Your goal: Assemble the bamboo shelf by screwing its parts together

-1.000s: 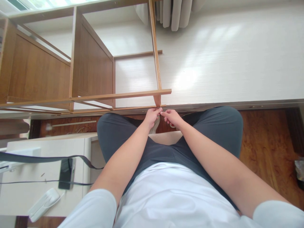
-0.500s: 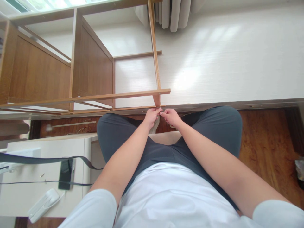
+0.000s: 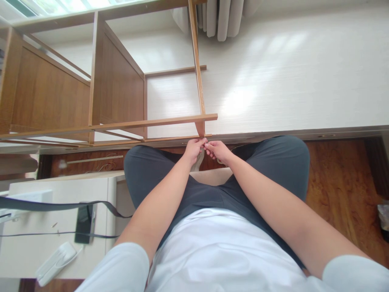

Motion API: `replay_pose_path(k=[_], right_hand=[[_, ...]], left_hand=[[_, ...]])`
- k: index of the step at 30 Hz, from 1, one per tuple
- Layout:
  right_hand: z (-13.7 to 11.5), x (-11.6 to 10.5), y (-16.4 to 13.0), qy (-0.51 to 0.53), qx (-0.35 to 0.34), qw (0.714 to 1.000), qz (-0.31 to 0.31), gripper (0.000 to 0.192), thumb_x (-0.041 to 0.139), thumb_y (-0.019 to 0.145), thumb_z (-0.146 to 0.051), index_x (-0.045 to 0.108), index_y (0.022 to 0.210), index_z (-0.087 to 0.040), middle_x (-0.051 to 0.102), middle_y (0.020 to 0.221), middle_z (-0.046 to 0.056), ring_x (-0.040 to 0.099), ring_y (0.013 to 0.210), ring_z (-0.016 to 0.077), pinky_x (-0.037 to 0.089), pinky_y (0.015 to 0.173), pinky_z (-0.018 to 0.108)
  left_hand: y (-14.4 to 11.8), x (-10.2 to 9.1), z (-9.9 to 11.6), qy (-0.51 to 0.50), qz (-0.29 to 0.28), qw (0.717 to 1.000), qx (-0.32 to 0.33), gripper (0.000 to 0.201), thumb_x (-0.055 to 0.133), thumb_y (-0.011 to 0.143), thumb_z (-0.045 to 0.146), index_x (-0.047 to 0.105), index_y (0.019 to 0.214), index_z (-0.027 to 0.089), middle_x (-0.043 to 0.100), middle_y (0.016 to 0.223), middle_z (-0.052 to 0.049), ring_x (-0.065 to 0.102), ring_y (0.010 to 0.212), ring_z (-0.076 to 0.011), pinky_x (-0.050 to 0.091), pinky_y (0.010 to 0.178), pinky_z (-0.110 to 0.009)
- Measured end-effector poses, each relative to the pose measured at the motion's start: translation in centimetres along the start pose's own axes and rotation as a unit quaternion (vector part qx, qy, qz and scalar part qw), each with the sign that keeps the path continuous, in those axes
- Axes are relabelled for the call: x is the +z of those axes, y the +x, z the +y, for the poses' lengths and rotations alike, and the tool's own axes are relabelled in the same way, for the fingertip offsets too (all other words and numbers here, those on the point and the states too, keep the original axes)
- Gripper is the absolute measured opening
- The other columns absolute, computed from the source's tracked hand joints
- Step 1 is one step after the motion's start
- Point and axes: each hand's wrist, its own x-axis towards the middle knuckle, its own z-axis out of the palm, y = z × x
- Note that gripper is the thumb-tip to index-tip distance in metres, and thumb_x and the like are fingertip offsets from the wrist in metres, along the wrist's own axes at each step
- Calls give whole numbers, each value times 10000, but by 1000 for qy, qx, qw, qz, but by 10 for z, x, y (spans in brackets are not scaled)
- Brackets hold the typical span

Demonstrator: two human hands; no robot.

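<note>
Both hands meet at frame centre, just below the foot of a wooden shelf (image 3: 121, 125). Left hand (image 3: 193, 149) is curled, thumb and fingers pinched at the base of the upright post (image 3: 200, 129). Right hand (image 3: 218, 150) sits at 3 o'clock of the left, fingertips touching the left hand's fingertips, pinched on something too small to make out. What lies between the fingertips cannot be told. A pale strip (image 3: 199, 161) hangs down from under the left hand, toward 6 o'clock.

Post stands at 12 o'clock of the hands; its lower end meets a horizontal rail (image 3: 152, 123) that runs off toward 9 o'clock. Shelf lies on its side against a white surface (image 3: 288, 81), open compartments toward 10 o'clock.

Person is seated, knees in dark grey trousers (image 3: 146, 170) spread to either side of the hands; white shirt (image 3: 225, 251) fills the lower frame at 6 o'clock.

At 8 o'clock, a white table (image 3: 60, 243) bears a dark phone (image 3: 84, 222), a black strap (image 3: 54, 205) and a white plug strip (image 3: 56, 261). Brown wood floor (image 3: 340, 182) shows at 4 o'clock. Folded curtain (image 3: 221, 18) hangs at 12 o'clock, top edge.
</note>
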Motion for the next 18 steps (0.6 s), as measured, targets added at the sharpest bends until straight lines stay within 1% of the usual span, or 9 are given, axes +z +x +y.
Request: replay_pose_path(k=[5, 9, 13, 18], right_hand=[[1, 1, 0, 82, 33, 995, -44, 247, 619, 914, -379, 582, 790, -169, 543, 603, -48, 435, 460, 62, 326, 431, 175], [0, 1, 0, 117, 53, 990, -58, 248, 619, 921, -382, 571, 796, -173, 546, 603, -50, 432, 468, 64, 339, 453, 179], [-1, 1, 0, 106, 58, 992, -49, 280, 638, 915, -421, 587, 800, -170, 557, 599, -41, 441, 462, 69, 338, 443, 183], [0, 2, 0, 74, 46, 996, -27, 308, 644, 913, -446, 621, 798, -162, 565, 601, -30, 443, 451, 63, 331, 422, 176]], left_hand=[[0, -1, 0, -4, -12, 1000, 2, 295, 815, 749, 405, 696, 732, 135, 587, 553, -18, 524, 525, -92, 320, 503, -212], [0, 0, 1, -9, -7, 1000, -1, 308, 825, 743, 410, 696, 734, 131, 580, 542, -13, 519, 507, -86, 310, 492, -213], [1, 0, 0, -19, -12, 1000, -2, 313, 828, 739, 405, 690, 732, 125, 569, 534, -6, 515, 487, -81, 297, 476, -210], [2, -1, -1, -33, -17, 999, -5, 301, 824, 743, 395, 704, 767, 120, 570, 534, -6, 516, 482, -82, 304, 465, -202]])
